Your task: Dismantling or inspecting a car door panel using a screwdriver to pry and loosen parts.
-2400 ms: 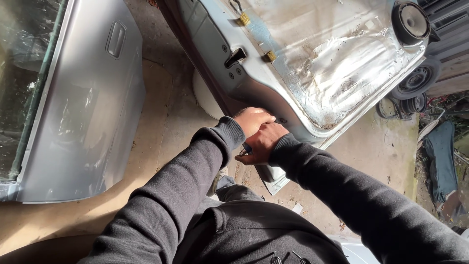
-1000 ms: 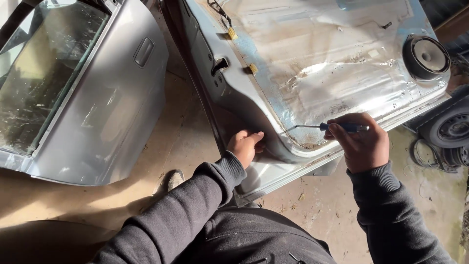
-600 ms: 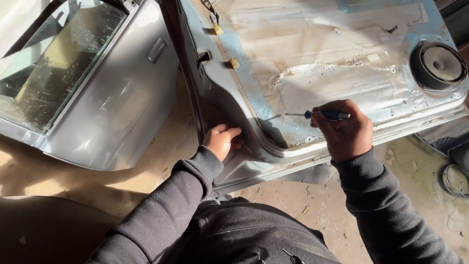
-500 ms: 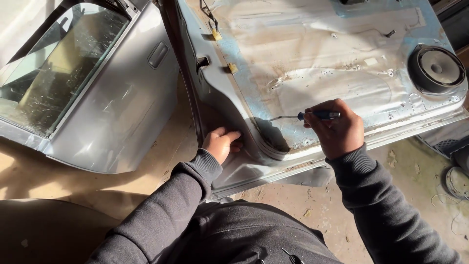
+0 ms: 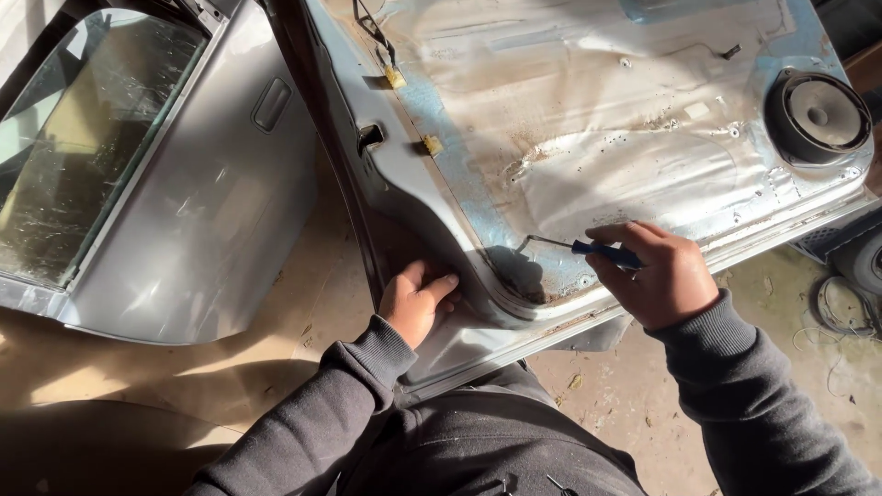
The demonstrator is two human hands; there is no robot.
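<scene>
the stripped car door [image 5: 588, 138] lies inner side up across the upper right of the view, its silver plastic sheet wrinkled over the blue-edged metal, and everything else is placed from it. the right hand [image 5: 663, 274] is closed around a blue-handled hooked pick [image 5: 588, 248], whose bent metal tip touches the sheet near the door's lower edge; half a second ago the same tool sat in much the same spot, and a second ago it was a little further along the edge toward the speaker, so the work appears to be creeping along that lower seam rather than finished. the left hand [image 5: 418, 298] has slid down from the door's curved corner and now lies flat, fingers pressed together, against the dark lower rim, likely steadying the panel. a round black speaker [image 5: 818, 115] sits at the door's far right corner. two small yellowish square clips [image 5: 432, 144] sit on its left edge; no label or sign can be made out. a second grey door with its window glass [image 5: 156, 184] lies well to the left on the dusty floor [image 5: 625, 404].
</scene>
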